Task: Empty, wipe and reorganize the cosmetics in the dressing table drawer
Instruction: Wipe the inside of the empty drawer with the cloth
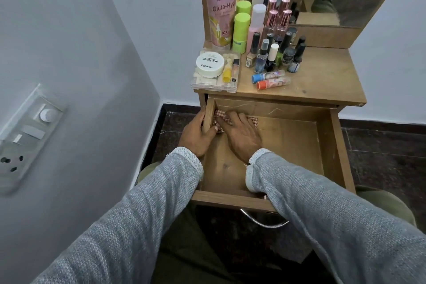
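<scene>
Open wooden drawer of the dressing table, emptied and being wiped. The right hand is pressing a red-and-white checked cloth into the far left corner, fingers straight and slightly spread; the left hand is gripping the drawer's left wall, fingers curled over it. The cosmetics — pink lotion tube, nail-polish bottles, clear plastic box — are waiting on the wooden tabletop. Emptying looks done; wiping underway, reorganizing remaining.

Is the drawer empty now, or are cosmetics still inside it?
Empty of cosmetics. The open drawer shows bare wood; only the checked cloth lies inside, under the right hand. The bottles stand on the tabletop.
</scene>
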The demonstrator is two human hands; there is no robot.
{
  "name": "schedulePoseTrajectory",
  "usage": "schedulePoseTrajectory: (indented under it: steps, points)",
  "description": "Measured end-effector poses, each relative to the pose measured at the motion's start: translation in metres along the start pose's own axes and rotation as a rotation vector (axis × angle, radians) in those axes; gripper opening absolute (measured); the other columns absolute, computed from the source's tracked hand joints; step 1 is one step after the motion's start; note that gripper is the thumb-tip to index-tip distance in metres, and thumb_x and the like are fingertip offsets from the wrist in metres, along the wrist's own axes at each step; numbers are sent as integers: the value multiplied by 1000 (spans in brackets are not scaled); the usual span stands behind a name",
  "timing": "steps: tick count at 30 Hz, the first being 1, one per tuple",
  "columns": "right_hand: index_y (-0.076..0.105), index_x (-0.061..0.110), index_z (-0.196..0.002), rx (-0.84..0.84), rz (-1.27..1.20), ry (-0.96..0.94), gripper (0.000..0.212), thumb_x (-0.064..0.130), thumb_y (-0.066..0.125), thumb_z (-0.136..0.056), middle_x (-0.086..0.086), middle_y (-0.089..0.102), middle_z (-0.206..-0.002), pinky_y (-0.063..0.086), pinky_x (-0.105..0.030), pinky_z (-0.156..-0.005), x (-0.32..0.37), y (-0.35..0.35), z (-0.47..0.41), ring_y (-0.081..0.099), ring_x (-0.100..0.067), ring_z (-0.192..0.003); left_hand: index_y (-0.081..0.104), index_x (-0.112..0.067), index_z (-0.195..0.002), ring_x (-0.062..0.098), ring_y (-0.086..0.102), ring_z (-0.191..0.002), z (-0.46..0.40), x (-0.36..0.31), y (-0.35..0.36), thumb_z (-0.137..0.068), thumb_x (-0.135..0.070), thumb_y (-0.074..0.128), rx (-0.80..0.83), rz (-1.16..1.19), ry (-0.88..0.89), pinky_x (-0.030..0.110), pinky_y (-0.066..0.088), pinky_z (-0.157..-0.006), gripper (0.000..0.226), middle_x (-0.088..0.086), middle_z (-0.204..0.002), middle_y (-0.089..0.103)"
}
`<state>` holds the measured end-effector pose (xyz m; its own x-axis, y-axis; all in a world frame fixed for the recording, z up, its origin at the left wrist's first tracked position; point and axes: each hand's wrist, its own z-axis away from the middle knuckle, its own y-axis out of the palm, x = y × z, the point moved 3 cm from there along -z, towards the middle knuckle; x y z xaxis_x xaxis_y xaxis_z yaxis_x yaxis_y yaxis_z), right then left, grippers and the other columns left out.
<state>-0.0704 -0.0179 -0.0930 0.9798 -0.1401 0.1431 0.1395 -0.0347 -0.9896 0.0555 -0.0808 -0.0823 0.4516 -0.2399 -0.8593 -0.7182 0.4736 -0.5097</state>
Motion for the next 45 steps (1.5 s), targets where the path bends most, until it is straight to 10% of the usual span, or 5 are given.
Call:
schedulePoseTrajectory:
  steps: [20, 27, 34, 45]
  points:
    - [45, 28, -139, 106, -89, -95, 46, 15, 48, -95, -3, 42, -138, 39, -43, -98, 2, -13, 3, 38, -29, -124, 44, -26, -143, 6, 51, -116, 18, -4, 0, -103, -34, 40, -59, 40, 40, 23, 38, -97, 42, -7, -131, 57]
    - [54, 23, -132, 168, -62, -408, 40, 21, 58, -92, -1, 50, -129, 45, -35, -86, 16, -12, 41, 48, -24, -109, 45, -20, -143, 16, 50, -125, 20, -4, 1, -105, -27, 32, -107, 21, 25, 15, 32, -96, 41, 3, -137, 56]
    - [52, 22, -136, 80, -104, -161, 43, 11, 52, -94, -4, 48, -139, 36, -34, -103, 1, -17, -4, 44, -27, -125, 49, -22, -140, 22, 55, -121, 19, -3, 0, -99, -38, 28, -95, 8, 46, 25, 39, -97, 48, 5, -130, 61]
    - [53, 21, -133, 177, -95, -290, 41, 15, 55, -93, -3, 50, -132, 45, -38, -93, 11, -15, 26, 48, -26, -115, 47, -18, -141, 9, 50, -117, 23, -7, 0, -105, -23, 33, -120, -2, 28, 9, 30, -90, 39, 3, -134, 58]
